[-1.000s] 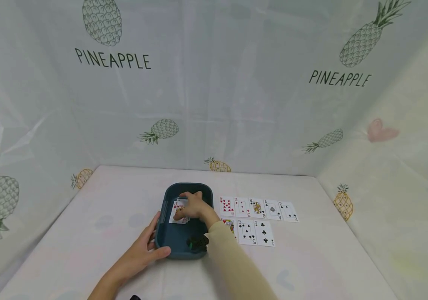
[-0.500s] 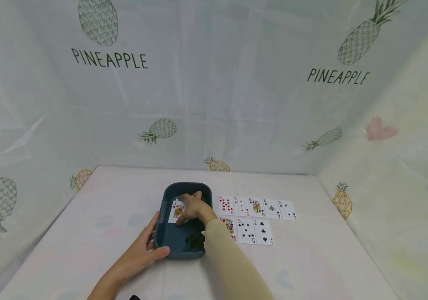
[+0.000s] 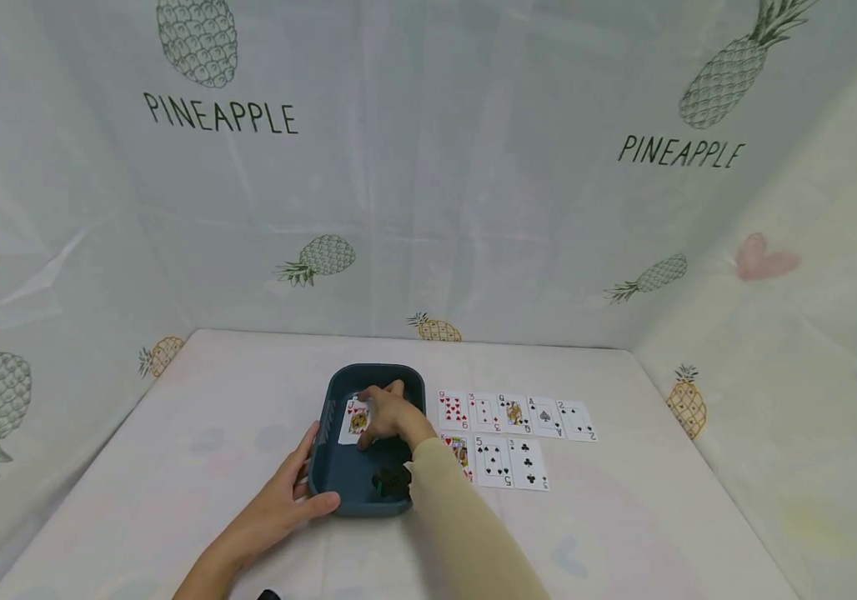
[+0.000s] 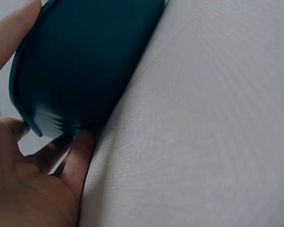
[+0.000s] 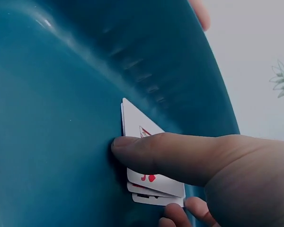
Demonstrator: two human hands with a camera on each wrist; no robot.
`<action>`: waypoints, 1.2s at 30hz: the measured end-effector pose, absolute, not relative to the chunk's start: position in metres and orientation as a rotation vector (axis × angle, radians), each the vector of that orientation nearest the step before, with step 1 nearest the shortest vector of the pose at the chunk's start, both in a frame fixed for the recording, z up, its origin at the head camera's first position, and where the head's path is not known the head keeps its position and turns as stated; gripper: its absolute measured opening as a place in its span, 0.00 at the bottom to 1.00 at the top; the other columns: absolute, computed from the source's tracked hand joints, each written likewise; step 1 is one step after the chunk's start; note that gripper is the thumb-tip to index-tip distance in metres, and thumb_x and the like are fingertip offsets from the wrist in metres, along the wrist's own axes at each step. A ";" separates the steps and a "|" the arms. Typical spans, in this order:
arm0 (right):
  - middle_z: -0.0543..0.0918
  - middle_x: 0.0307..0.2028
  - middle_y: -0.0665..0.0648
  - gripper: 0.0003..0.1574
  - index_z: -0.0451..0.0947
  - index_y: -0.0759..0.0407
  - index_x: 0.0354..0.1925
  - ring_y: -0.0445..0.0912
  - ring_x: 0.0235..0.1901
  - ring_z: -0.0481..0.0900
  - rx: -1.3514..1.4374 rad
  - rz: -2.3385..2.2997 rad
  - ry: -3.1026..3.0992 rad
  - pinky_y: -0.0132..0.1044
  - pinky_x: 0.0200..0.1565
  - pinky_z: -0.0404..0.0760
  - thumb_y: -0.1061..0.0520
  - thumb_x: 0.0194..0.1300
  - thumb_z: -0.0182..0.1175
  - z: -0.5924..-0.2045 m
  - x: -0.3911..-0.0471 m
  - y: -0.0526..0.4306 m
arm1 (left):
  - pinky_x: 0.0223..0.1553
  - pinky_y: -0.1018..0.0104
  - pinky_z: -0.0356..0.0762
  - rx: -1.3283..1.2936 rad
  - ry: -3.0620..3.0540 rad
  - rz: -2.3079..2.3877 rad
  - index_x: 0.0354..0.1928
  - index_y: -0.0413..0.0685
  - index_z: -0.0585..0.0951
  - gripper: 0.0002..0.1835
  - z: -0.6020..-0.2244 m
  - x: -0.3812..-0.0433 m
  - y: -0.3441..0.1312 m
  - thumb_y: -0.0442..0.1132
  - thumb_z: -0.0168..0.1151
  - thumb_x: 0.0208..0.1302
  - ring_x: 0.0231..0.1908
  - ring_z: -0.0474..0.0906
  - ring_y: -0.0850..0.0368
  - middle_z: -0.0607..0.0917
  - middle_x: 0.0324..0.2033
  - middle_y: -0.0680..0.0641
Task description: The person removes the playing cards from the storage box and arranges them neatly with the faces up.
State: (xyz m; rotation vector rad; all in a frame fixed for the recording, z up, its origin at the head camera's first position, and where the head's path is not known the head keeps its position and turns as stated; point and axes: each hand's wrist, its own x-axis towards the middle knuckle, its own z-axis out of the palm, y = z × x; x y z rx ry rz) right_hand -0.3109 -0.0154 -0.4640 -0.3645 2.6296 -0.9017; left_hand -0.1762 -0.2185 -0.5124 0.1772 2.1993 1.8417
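A dark blue-green tray [image 3: 346, 500] stands on the table, and my left hand [image 3: 278, 508] holds its near left corner. The left thumb lies at the rim and the fingers are along the outer side wall [image 4: 52, 120]. Inside the tray lies a small stack of playing cards [image 3: 353, 421], face up, a jack of hearts on top. My right hand [image 3: 391, 417] reaches in and pinches the stack, its thumb [image 5: 142, 151] at one edge and other fingers at another. The right wrist view shows lower cards [image 5: 154, 197] slightly fanned under the jack.
Right of the tray lie two rows of face-up cards, including a nine of hearts [image 3: 453, 411], a two [image 3: 577, 422] and a three of clubs [image 3: 528, 464]. The right sleeve [image 3: 466, 525] partly covers a king [image 3: 460, 452]. A dark object [image 3: 389, 482] is in the tray's near right.
My right thumb has slid from across the jack towards the stack's near right edge, uncovering more of its face. The left hand and tray keep their place.
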 end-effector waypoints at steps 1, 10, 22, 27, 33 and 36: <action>0.63 0.61 0.64 0.52 0.77 0.50 0.70 0.56 0.50 0.73 -0.364 -0.912 2.621 0.52 0.55 0.80 0.58 0.49 0.86 -0.464 -0.311 -0.014 | 0.60 0.66 0.78 0.178 2.201 1.839 0.86 0.76 0.42 0.54 -0.512 -0.176 -0.218 0.45 0.70 0.73 0.76 0.64 0.35 0.49 0.83 0.35; 0.65 0.63 0.63 0.51 0.76 0.50 0.71 0.56 0.52 0.71 -0.353 -0.974 2.572 0.55 0.58 0.78 0.59 0.51 0.85 -0.465 -0.311 -0.008 | 0.64 0.64 0.76 0.167 2.251 1.792 0.86 0.74 0.43 0.55 -0.511 -0.176 -0.219 0.47 0.71 0.72 0.77 0.62 0.37 0.49 0.83 0.37; 0.66 0.62 0.65 0.50 0.76 0.53 0.71 0.56 0.51 0.71 -0.369 -1.027 2.536 0.56 0.59 0.77 0.60 0.52 0.84 -0.463 -0.308 -0.005 | 0.59 0.74 0.75 0.177 2.232 1.820 0.86 0.75 0.43 0.55 -0.513 -0.174 -0.218 0.46 0.71 0.72 0.76 0.63 0.38 0.51 0.83 0.37; 0.68 0.58 0.63 0.50 0.76 0.54 0.71 0.53 0.48 0.71 -0.407 -1.079 2.503 0.51 0.55 0.77 0.61 0.52 0.84 -0.464 -0.306 -0.003 | 0.61 0.76 0.72 0.194 2.242 1.798 0.86 0.72 0.42 0.55 -0.517 -0.172 -0.219 0.45 0.70 0.73 0.77 0.61 0.39 0.49 0.83 0.38; 0.68 0.58 0.60 0.50 0.76 0.51 0.71 0.49 0.46 0.72 -0.549 -1.145 2.508 0.43 0.51 0.76 0.60 0.52 0.84 -0.454 -0.299 0.002 | 0.60 0.80 0.70 0.178 2.262 1.793 0.85 0.78 0.43 0.53 -0.516 -0.175 -0.220 0.46 0.70 0.73 0.77 0.61 0.41 0.51 0.83 0.41; 0.67 0.59 0.58 0.50 0.76 0.49 0.72 0.47 0.42 0.74 -0.613 -1.163 2.502 0.40 0.47 0.76 0.59 0.52 0.85 -0.446 -0.294 0.008 | 0.61 0.78 0.71 0.192 2.257 1.800 0.86 0.76 0.42 0.54 -0.515 -0.175 -0.220 0.46 0.70 0.72 0.76 0.61 0.41 0.51 0.83 0.40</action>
